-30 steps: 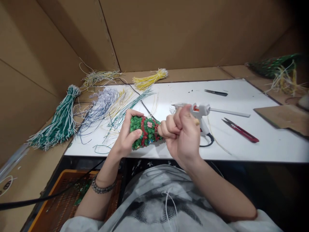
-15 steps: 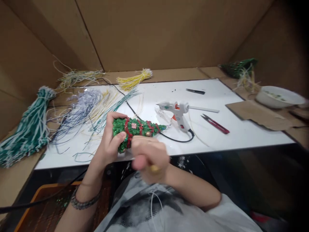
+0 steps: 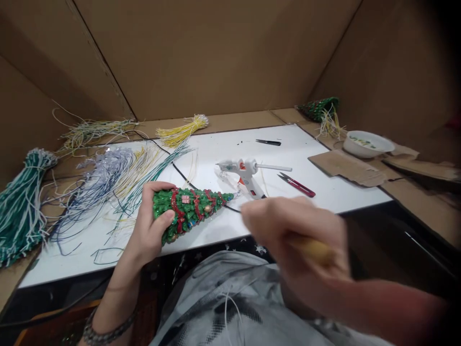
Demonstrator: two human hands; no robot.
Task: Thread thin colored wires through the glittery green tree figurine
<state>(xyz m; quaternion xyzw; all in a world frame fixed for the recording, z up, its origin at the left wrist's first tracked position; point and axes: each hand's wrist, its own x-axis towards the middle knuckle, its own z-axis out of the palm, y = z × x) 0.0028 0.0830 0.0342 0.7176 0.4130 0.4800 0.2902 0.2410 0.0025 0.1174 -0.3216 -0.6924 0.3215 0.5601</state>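
Green-and-white wire bundle (image 3: 19, 211) at far left, lying mostly off the white tabletop (image 3: 223, 144) on cardboard. Next right: loose lavender and blue wires (image 3: 97, 175) fanned over the tabletop, with pale yellow-green strands (image 3: 90, 129) behind them, upper left. Yellow bundle (image 3: 182, 130) at the back edge, left of centre.

Left hand (image 3: 147, 228), lower left of centre: grip closed round the wide base of a green Christmas tree ornament (image 3: 189, 207). The tree is held on its side over the tabletop's near edge, tip pointing right, red garland and a small red gift box showing. Beaded bracelet (image 3: 104, 331) on that wrist, bottom edge.

Black cable (image 3: 178, 170) runs behind the tree toward the white glue gun (image 3: 245, 170) at centre, which has its nozzle to the left and the glue stick poking out right. Black snips (image 3: 268, 142) lie behind it, red-handled snips (image 3: 297, 185) just to its right.

Right hand (image 3: 298, 230), lower right, is motion-blurred and apart from the tree's tip. Grip closed on a yellowish handle (image 3: 317, 251); can't make out the tool's working end.

Far right: cardboard sheet (image 3: 345, 168), a white bowl (image 3: 367, 143) past it, and a second green tree (image 3: 320, 109) with yellow wires, upper right.
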